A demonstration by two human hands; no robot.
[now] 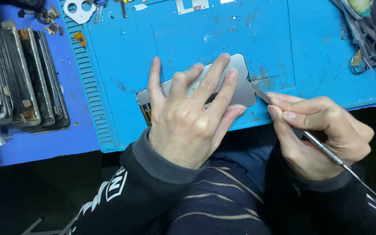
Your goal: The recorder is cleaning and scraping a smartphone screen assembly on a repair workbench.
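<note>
A grey phone screen panel (pixel 243 85) lies face down on the blue work mat (pixel 188 39) near its front edge. My left hand (pixel 188 117) presses flat on the panel with fingers spread, covering most of it. My right hand (pixel 316 135) grips a thin metal pry tool (pixel 327 152) like a pen. The tool's flat tip (pixel 261 94) touches the panel's right edge. An orange flex strip shows at the panel's left end (pixel 146 112).
A row of dark phone frames (pixel 22 78) stands on edge at the left. Small metal parts and a white plate (pixel 78 9) lie at the mat's top left. Tools and cables (pixel 366 39) are heaped at the top right. My dark-sleeved arms fill the foreground.
</note>
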